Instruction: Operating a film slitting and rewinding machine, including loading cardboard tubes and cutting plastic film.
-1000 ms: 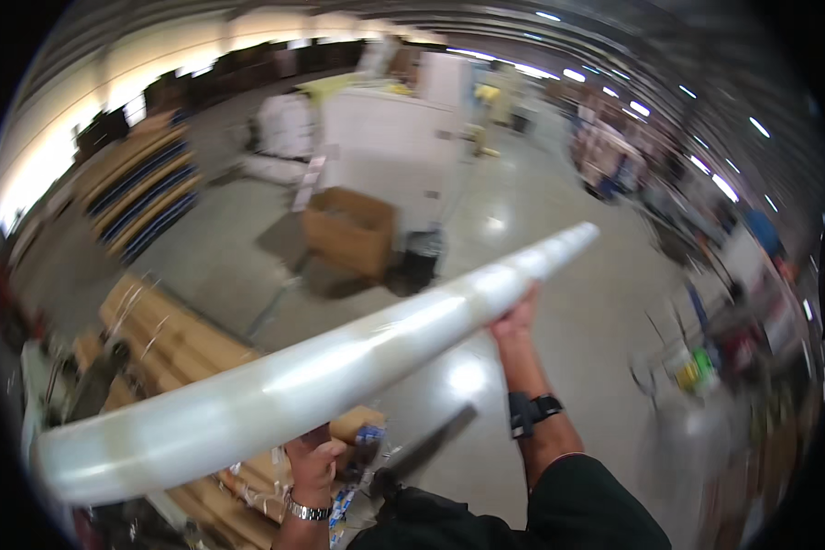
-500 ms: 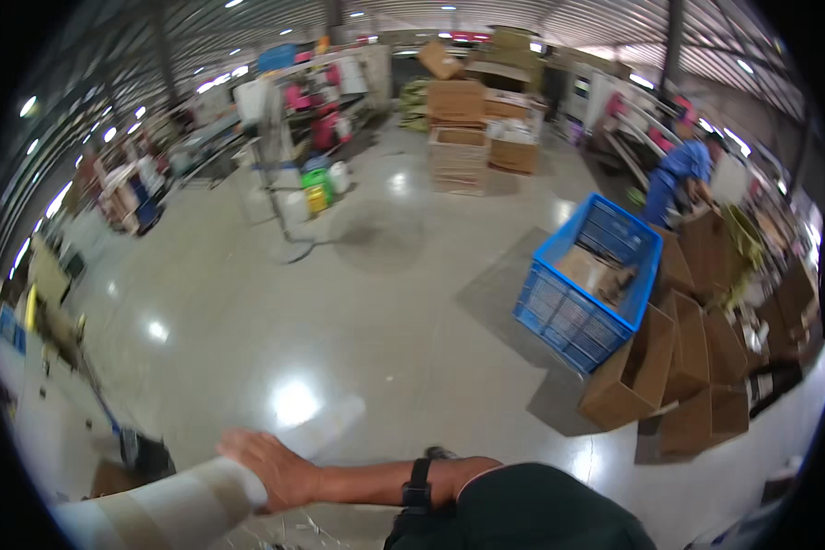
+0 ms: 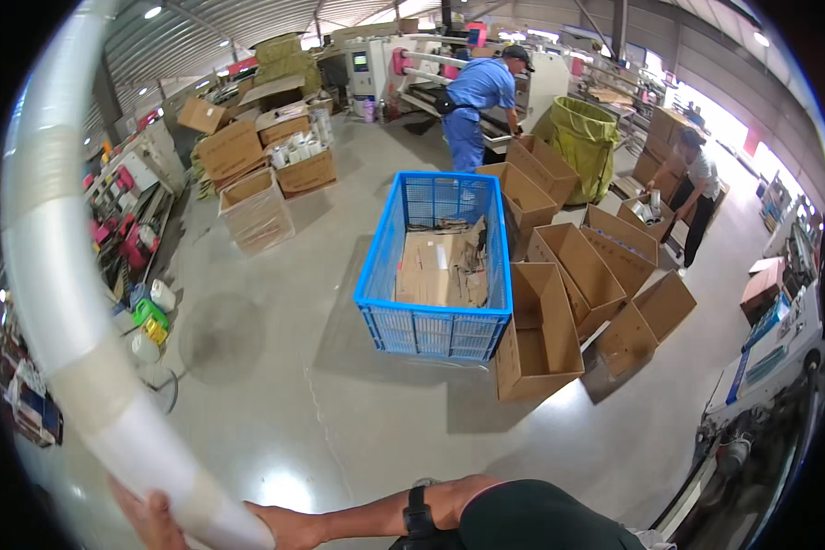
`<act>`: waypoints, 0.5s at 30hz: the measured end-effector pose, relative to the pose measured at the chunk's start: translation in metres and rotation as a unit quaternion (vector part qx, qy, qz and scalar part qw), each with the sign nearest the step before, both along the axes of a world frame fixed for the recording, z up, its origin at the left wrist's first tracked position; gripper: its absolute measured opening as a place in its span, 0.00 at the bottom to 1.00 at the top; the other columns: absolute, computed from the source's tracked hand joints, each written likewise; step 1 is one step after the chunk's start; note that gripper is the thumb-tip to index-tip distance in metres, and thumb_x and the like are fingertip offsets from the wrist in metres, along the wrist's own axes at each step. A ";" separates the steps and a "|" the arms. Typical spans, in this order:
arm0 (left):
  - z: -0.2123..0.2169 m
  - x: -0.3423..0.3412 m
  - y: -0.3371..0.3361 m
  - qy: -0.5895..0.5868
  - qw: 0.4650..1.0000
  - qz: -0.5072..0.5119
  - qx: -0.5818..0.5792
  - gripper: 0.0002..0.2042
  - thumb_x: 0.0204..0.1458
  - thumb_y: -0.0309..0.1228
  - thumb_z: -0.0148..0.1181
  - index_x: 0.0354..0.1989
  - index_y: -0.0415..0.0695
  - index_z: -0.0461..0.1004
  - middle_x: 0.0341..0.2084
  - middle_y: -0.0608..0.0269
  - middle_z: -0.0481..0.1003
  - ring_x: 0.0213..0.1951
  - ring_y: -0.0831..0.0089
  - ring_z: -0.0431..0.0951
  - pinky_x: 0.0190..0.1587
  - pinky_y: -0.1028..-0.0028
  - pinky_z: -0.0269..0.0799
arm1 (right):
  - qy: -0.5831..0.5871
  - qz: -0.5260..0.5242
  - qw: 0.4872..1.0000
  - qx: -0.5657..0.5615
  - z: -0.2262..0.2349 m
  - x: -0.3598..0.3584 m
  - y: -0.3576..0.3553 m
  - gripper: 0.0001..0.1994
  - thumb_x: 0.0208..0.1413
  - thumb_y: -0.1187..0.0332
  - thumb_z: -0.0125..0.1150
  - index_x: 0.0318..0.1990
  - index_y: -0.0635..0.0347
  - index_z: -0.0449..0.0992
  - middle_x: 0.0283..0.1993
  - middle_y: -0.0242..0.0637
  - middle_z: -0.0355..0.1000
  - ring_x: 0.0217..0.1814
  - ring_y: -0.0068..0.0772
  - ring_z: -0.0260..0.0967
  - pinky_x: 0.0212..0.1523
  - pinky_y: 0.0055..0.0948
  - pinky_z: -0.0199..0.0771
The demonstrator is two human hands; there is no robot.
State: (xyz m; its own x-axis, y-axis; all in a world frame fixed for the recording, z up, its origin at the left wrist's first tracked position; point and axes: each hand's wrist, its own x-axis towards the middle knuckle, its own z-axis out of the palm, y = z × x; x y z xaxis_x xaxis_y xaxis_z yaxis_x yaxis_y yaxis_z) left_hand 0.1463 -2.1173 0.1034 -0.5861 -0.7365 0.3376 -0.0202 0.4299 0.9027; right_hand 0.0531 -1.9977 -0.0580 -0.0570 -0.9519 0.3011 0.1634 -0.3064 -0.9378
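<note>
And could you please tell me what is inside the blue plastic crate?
Inside the blue plastic crate lie brown cardboard pieces, mostly flat, some ragged along the right side. Whatever lies beneath them is covered and cannot be seen.

Shiny grey floor [image 3: 257, 394]; ribbed roof [image 3: 247, 27]; lit lamp [image 3: 761, 38] upper right.
</note>
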 end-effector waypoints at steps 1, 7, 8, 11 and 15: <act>0.002 -0.029 0.001 -0.115 0.974 0.052 -0.187 0.36 0.52 0.39 0.57 0.64 0.32 0.48 0.58 0.38 0.61 0.56 0.47 0.65 0.59 0.54 0.59 | -0.141 -0.048 0.985 -0.093 0.013 -0.009 0.004 0.42 0.33 0.53 0.76 0.58 0.60 0.62 0.51 0.45 0.70 0.51 0.37 0.69 0.49 0.34 0.70; -0.149 -0.084 0.004 -0.325 0.927 -0.183 -0.041 0.34 0.51 0.38 0.57 0.61 0.29 0.55 0.59 0.36 0.59 0.60 0.48 0.60 0.63 0.59 0.53 | -0.254 -0.049 0.966 -0.003 -0.022 -0.157 0.020 0.44 0.40 0.64 0.72 0.65 0.62 0.53 0.62 0.40 0.60 0.65 0.32 0.55 0.65 0.35 0.54; -0.185 -0.066 0.005 -0.387 0.908 -0.157 -0.041 0.29 0.53 0.36 0.55 0.59 0.29 0.58 0.59 0.39 0.60 0.59 0.52 0.62 0.61 0.60 0.56 | -0.283 -0.070 0.957 0.003 -0.033 -0.180 0.019 0.41 0.42 0.65 0.71 0.64 0.63 0.56 0.60 0.39 0.63 0.63 0.32 0.58 0.64 0.34 0.56; -0.244 -0.014 0.030 -0.284 0.922 -0.139 0.225 0.27 0.55 0.34 0.55 0.59 0.31 0.58 0.55 0.42 0.65 0.54 0.54 0.67 0.58 0.61 0.61 | -0.375 -0.132 0.916 0.050 -0.066 -0.253 0.012 0.33 0.47 0.65 0.67 0.60 0.64 0.61 0.55 0.39 0.69 0.57 0.31 0.66 0.59 0.32 0.63; -0.255 0.001 0.007 -0.332 0.881 -0.044 0.335 0.27 0.55 0.33 0.55 0.60 0.32 0.58 0.55 0.42 0.66 0.54 0.55 0.67 0.58 0.62 0.61 | -0.462 -0.230 0.854 0.068 -0.112 -0.354 -0.010 0.24 0.54 0.62 0.57 0.56 0.65 0.66 0.52 0.42 0.71 0.54 0.35 0.69 0.57 0.36 0.68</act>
